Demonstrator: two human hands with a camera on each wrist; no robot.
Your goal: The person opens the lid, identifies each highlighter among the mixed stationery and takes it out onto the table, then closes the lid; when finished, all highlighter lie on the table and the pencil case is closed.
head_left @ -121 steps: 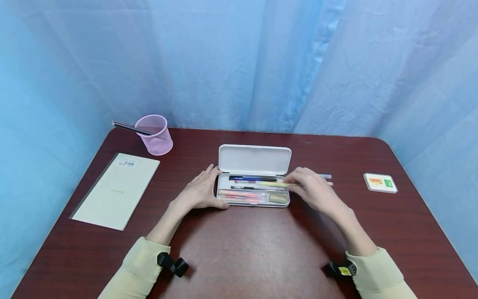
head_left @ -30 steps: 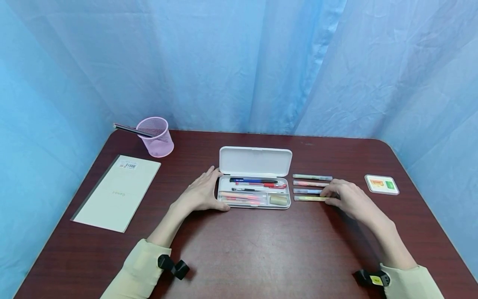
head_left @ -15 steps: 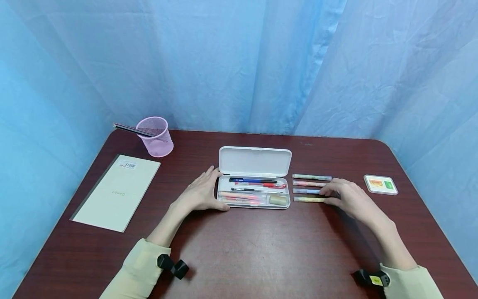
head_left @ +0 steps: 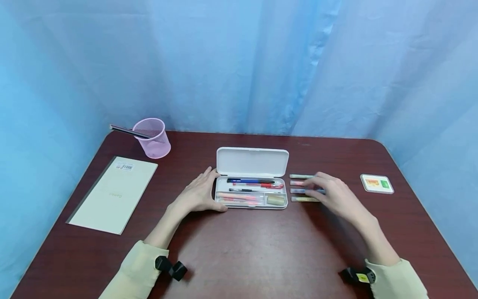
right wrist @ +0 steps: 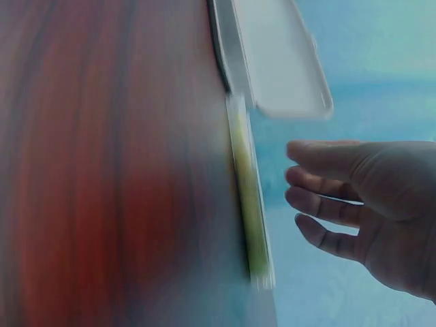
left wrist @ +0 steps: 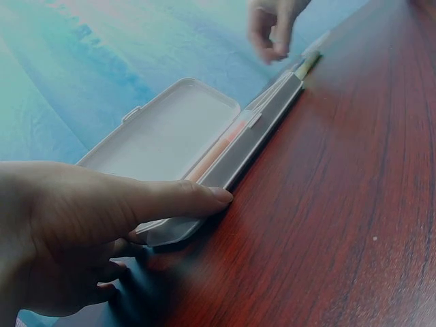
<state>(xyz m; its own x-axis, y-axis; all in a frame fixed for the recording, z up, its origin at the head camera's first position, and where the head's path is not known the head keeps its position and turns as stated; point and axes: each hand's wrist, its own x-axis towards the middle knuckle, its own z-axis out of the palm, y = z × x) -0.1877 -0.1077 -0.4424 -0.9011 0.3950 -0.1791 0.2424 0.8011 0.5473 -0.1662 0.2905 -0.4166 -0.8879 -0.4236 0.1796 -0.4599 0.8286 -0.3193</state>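
Beneath the loosely bent fingers of the right hand (head_left: pixel 334 197), the nearer one, four slim pastel plastic pens (head_left: pixel 298 191) are laid, long axes running left to right; none appears held, though contact is obscured by blur. Left of those fingers, a white plastic pencil case (head_left: pixel 252 162) is gripped by the left hand (head_left: pixel 198 193).

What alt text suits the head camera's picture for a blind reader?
A person's left hand holds the left end of an open white pencil case while the right hand hovers over four pens lined up beside it. Farther left are a notebook and a pink mesh cup.
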